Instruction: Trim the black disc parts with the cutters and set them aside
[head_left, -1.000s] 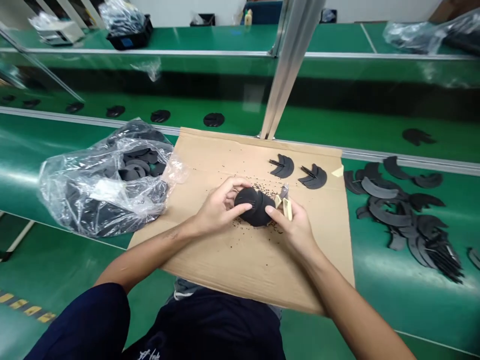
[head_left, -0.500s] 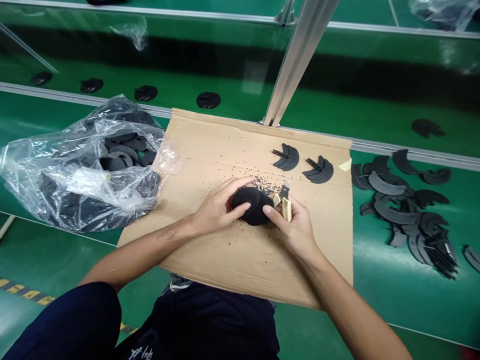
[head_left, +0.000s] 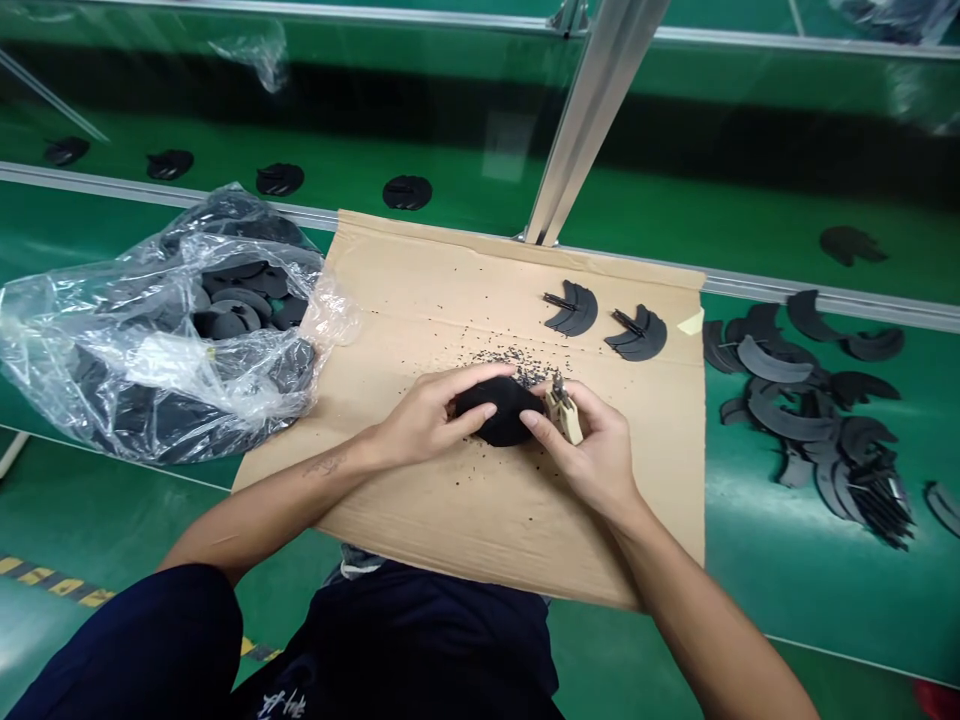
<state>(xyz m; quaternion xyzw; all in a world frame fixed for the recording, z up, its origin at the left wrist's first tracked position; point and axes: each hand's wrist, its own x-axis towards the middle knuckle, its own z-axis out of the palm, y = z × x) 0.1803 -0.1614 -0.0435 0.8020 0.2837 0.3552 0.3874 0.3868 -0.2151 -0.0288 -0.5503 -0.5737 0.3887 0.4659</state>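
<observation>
Between my hands, low over the cardboard sheet (head_left: 420, 520), is a rounded flat black part (head_left: 501, 415). My left hand (head_left: 439, 415) grips its left side, thumb on top and fingers along the far edge. My right hand (head_left: 592, 440) pinches its right side with the thumb while keeping a pair of cream-handled nippers (head_left: 564, 412) in the same grasp, jaws pointing away from me. Small black clippings (head_left: 517, 362) lie scattered just beyond the part. Two fan-shaped sets of black pieces (head_left: 574, 307) rest farther back on the cardboard.
A clear plastic bag (head_left: 157, 370) full of black discs stands at the left. Loose curved black pieces (head_left: 787, 410) are heaped on the green table at the right. A metal post (head_left: 589, 120) rises behind the cardboard, and more black parts (head_left: 407, 192) sit beyond the rail.
The black part has shifted slightly left in my hands, and its stepped, overlapping outline now looks like one rounded shape. The nippers have tilted left, and their jaws look more closed.
</observation>
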